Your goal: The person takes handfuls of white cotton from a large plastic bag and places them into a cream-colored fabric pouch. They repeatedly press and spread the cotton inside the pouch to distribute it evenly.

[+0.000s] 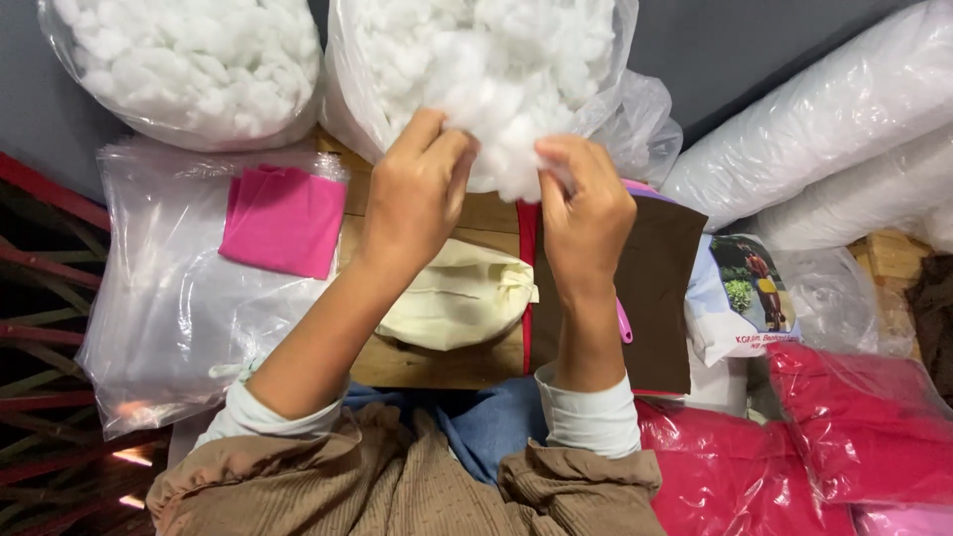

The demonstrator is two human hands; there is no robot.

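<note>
A clump of white fibre filling (501, 159) is held above the surface (437, 362), directly in front of the open clear bag of filling (476, 60) it appears drawn from. The left hand (417, 189) pinches the clump's left side with fingers closed on it; the right hand (586, 203) grips the right side likewise, so the two seem to be pulling the tuft apart.

Below the hands lies a cream fabric casing (457, 298), flat and limp, by appearance little filled, so most of the stuffing seems left to do. A brown fabric piece (655, 288) lies just to its right.

A second clear bag of filling (189, 60) stands at far left, well stocked. A pink cloth (283, 218) rests on a clear plastic sheet (169, 318) to the left. Red wrapped cushions (844, 437) sit at lower right.
</note>
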